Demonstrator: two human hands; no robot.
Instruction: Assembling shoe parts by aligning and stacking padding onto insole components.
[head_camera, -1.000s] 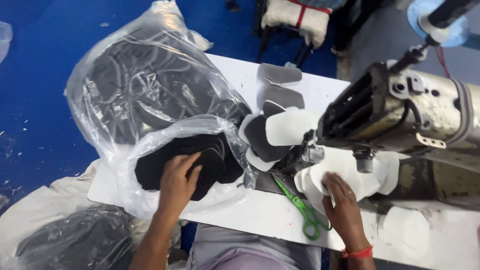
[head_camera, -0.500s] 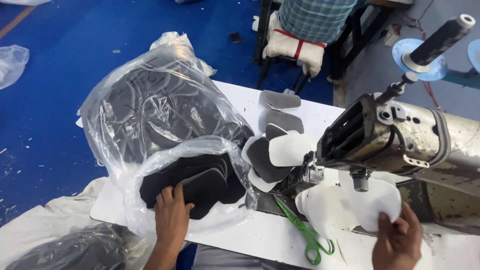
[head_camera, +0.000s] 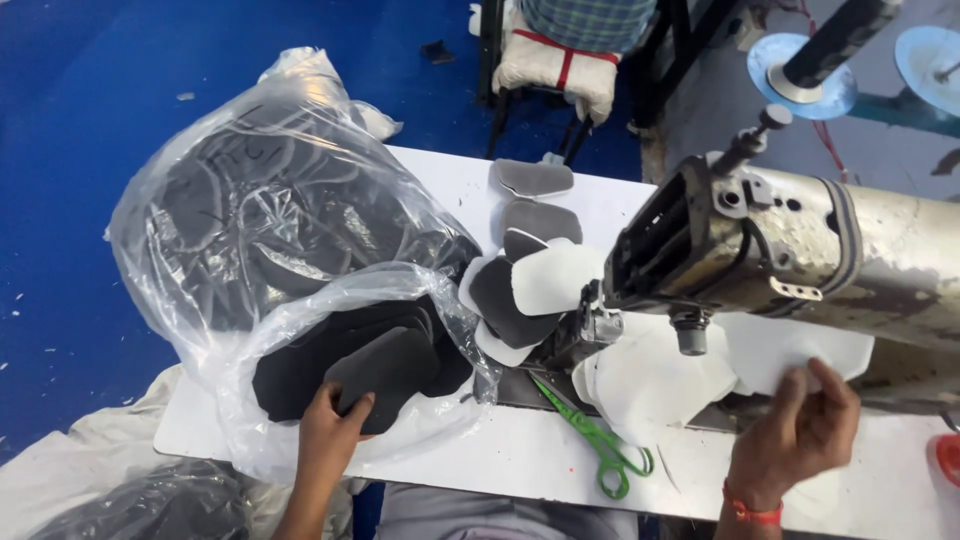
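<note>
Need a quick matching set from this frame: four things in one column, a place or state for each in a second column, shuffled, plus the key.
Things:
1. left hand
2. right hand
3. green scissors
4. big plastic bag

Places or states:
A. lying flat on the white table, in front of the sewing machine
B. gripping a dark cut piece at the open bag's mouth
C. full of dark pieces, at the table's left end
D. holding a white cut piece under the machine arm

Pairs: 1-B, 2-D, 3-A, 4-C
</note>
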